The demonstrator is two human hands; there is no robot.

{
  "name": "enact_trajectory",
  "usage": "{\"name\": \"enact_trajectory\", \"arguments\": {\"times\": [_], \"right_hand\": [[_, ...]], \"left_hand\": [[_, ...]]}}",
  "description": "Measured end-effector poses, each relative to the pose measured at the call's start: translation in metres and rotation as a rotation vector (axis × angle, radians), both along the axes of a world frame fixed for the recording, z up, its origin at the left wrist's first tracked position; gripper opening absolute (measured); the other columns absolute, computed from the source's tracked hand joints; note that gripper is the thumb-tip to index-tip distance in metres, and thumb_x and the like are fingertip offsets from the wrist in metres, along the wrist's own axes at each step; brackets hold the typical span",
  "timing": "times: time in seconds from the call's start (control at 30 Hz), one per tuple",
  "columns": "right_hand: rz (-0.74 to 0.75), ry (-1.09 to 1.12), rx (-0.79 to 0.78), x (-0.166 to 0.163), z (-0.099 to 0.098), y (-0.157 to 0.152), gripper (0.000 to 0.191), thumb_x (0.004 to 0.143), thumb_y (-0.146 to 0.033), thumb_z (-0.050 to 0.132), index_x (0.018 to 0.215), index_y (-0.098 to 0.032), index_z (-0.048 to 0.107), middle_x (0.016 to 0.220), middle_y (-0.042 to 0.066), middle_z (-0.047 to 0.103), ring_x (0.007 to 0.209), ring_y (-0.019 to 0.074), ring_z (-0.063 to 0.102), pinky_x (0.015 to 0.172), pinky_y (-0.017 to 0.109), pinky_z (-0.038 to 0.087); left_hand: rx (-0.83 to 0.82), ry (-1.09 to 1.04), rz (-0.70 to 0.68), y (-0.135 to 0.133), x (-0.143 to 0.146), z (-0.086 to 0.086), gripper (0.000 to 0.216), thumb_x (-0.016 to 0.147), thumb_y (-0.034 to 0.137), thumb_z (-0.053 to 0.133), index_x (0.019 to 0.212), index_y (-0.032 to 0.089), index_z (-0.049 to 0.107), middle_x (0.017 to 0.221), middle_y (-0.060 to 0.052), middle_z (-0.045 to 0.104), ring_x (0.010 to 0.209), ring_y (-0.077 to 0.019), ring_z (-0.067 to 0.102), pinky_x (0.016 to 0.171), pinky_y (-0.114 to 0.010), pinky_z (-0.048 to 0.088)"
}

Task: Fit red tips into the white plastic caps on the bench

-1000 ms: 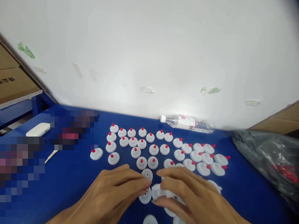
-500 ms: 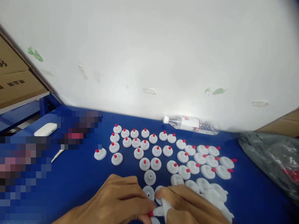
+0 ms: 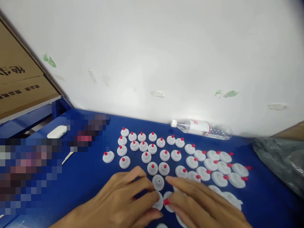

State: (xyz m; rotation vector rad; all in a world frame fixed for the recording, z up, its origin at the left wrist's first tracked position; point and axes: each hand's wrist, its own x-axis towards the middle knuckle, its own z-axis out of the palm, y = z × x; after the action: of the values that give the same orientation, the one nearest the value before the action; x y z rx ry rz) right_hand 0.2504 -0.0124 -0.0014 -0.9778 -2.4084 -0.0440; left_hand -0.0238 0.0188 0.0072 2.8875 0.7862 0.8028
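On the blue table (image 3: 90,177), my left hand (image 3: 123,201) is curled, its thumb tip pressed on a white cap (image 3: 158,201). A speck of red shows between its fingers. My right hand (image 3: 201,202) is closed beside it, pinching a second white cap with a red plug (image 3: 166,202) at the fingertips. Just beyond the fingers stands a white cap with no plug (image 3: 158,181). Rows of several white caps with red plugs (image 3: 163,155) spread behind it. More plain white caps (image 3: 231,199) lie partly hidden under my right hand.
A clear water bottle (image 3: 201,128) lies on its side against the white wall. A grey plastic bag (image 3: 280,158) sits at the right. Cardboard boxes (image 3: 21,85) are stacked at the left, with a white device (image 3: 57,131) and blurred patches nearby.
Both hands moved up and away from me, back onto the table among the caps. The camera view shifted slightly left and down.
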Motion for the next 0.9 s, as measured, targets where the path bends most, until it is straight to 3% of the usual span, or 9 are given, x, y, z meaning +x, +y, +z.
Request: {"name": "enact_trajectory", "arguments": {"times": [0.1, 0.23, 0.33, 0.5, 0.73, 0.9], "right_hand": [[-0.06, 0.028, 0.051, 0.004, 0.011, 0.01, 0.02, 0.107, -0.022, 0.053, 0.116, -0.027, 0.071, 0.131, 0.002, 0.076, 0.11, 0.0164, 0.078, 0.096, 0.024, 0.064], [-0.15, 0.08, 0.122, 0.003, 0.02, 0.019, 0.014, 0.107, -0.026, 0.057, 0.114, -0.026, 0.07, 0.121, 0.005, 0.074, 0.103, 0.0187, 0.076, 0.093, 0.031, 0.061], [-0.138, 0.051, 0.073, 0.002, 0.018, 0.02, 0.013, 0.107, -0.025, 0.057, 0.111, -0.027, 0.07, 0.104, 0.003, 0.072, 0.09, 0.0189, 0.071, 0.083, 0.034, 0.057], [-0.081, 0.004, 0.017, -0.002, 0.011, 0.022, 0.017, 0.109, -0.024, 0.054, 0.106, -0.024, 0.071, 0.087, 0.0, 0.072, 0.081, 0.0188, 0.064, 0.081, 0.035, 0.05], [-0.089, -0.025, -0.026, -0.006, 0.007, 0.024, 0.031, 0.112, -0.023, 0.043, 0.105, -0.023, 0.074, 0.085, 0.0, 0.073, 0.08, 0.0181, 0.064, 0.088, 0.038, 0.05], [-0.089, 0.016, 0.034, -0.004, 0.018, 0.019, 0.024, 0.111, -0.038, 0.052, 0.116, -0.025, 0.072, 0.094, -0.002, 0.076, 0.085, 0.0192, 0.067, 0.087, 0.035, 0.049]], "left_hand": [[0.0, 0.038, -0.008, 0.004, -0.005, 0.005, 0.015, 0.105, 0.034, 0.058, 0.11, 0.022, 0.065, 0.098, -0.004, 0.073, 0.095, -0.0223, 0.064, 0.072, -0.033, 0.053], [-0.041, 0.199, -0.006, 0.003, -0.009, 0.0, 0.017, 0.099, 0.039, 0.065, 0.099, 0.022, 0.061, 0.097, -0.005, 0.067, 0.095, -0.0261, 0.06, 0.074, -0.036, 0.052], [-0.075, 0.275, 0.005, 0.002, -0.008, -0.007, 0.012, 0.099, 0.033, 0.063, 0.098, 0.022, 0.059, 0.099, -0.006, 0.065, 0.094, -0.0256, 0.059, 0.076, -0.037, 0.05], [-0.037, 0.337, -0.003, 0.0, -0.009, -0.015, 0.005, 0.101, 0.021, 0.056, 0.098, 0.021, 0.06, 0.098, -0.005, 0.065, 0.095, -0.0248, 0.057, 0.078, -0.037, 0.047], [0.0, 0.304, 0.004, 0.002, -0.01, -0.012, 0.005, 0.099, 0.024, 0.062, 0.094, 0.022, 0.06, 0.093, -0.005, 0.064, 0.093, -0.025, 0.058, 0.077, -0.036, 0.045], [-0.027, 0.324, 0.012, 0.004, -0.011, -0.015, 0.009, 0.102, 0.018, 0.056, 0.095, 0.022, 0.06, 0.095, -0.005, 0.065, 0.093, -0.0247, 0.058, 0.075, -0.037, 0.045]]}}
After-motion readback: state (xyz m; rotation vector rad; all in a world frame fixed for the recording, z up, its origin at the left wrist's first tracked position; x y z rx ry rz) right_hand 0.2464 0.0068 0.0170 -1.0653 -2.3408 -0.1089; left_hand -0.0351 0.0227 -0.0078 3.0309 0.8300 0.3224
